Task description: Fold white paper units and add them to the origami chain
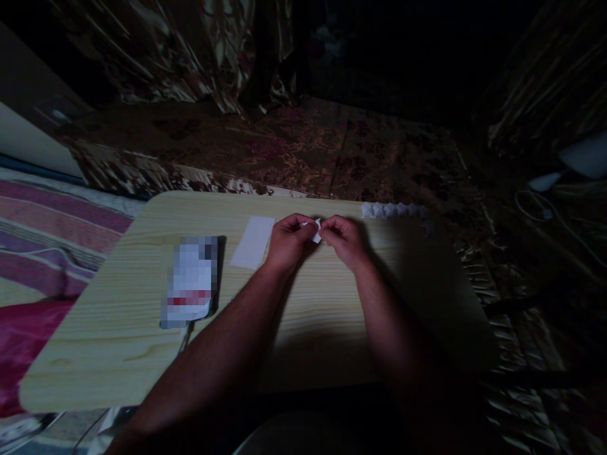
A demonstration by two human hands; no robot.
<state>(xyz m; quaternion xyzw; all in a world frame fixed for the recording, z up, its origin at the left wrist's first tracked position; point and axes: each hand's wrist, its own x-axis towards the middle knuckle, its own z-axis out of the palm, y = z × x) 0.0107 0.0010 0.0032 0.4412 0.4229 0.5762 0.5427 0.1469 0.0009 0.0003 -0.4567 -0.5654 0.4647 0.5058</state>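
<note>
Both my hands meet over the middle of a pale wooden table (322, 303), around a small folded piece of white paper (317, 236). My left hand (290, 240) pinches it from the left, thumb and fingers closed. From the other side, the fingertips of my right hand (345, 239) are closed on its right edge. Fingers cover much of the paper, so its full shape is hidden. Just left of my left hand lies a flat white sheet of paper (253, 242). Several small folded white paper pieces (389, 210) stand in a row along the far right edge.
A phone-like object (192, 278), blurred out, lies on the left with a cable (184, 338) running from its near end. Striped bedding (42, 234) borders the table's left side. Beyond the far edge is a patterned, fringed cloth (294, 148). The right side is dark.
</note>
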